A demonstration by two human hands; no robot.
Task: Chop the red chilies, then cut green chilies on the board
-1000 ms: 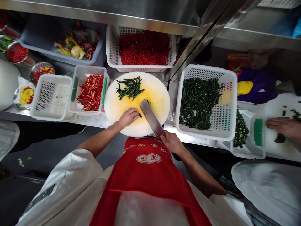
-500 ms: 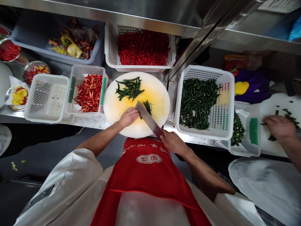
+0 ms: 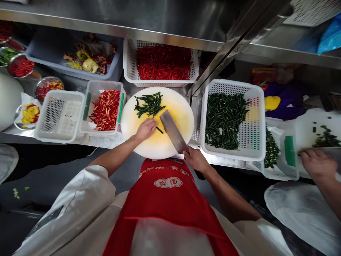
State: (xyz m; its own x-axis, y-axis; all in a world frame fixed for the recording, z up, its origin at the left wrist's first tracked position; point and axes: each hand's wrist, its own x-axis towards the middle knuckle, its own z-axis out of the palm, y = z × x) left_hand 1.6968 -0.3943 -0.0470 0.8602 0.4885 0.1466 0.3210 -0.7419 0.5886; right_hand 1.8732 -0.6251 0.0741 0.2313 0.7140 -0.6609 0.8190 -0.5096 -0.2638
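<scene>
Green chilli [image 3: 160, 130], slender and dark, projected from the fingertips of the left hand [image 3: 146, 128] near the middle of the round cutting board [image 3: 130, 121]. The left hand was narrow, with its fingers drawn together on the chilli. The right hand [image 3: 196, 159] was closed around the handle of the cleaver [image 3: 172, 128]. The blade lay diagonally over the board, its end pointing toward the far left; the free end of the chilli was just beside it. Whether the blade touched the board could not be determined.

A pile of whole green chillies [image 3: 149, 104] occupied the far part of the board — the surface around it was white, with yellow stains. To the left stood a clear plastic container [image 3: 101, 133] of cut red chillies [image 3: 106, 108], then a white perforated basket [image 3: 60, 117]. Behind the board, a second basket [image 3: 162, 82] held red chillies [image 3: 163, 62]; a blue-grey bin [image 3: 115, 65] to its left held pepper scraps [image 3: 89, 64].

To the right, a large basket [image 3: 250, 138] contained dark green chillies [image 3: 225, 121]. Beyond it were a container [image 3: 282, 174] of chopped green pieces [image 3: 271, 149] and a second board [image 3: 309, 117] — a co-worker's hand [image 3: 319, 165] was positioned over its near part.
</scene>
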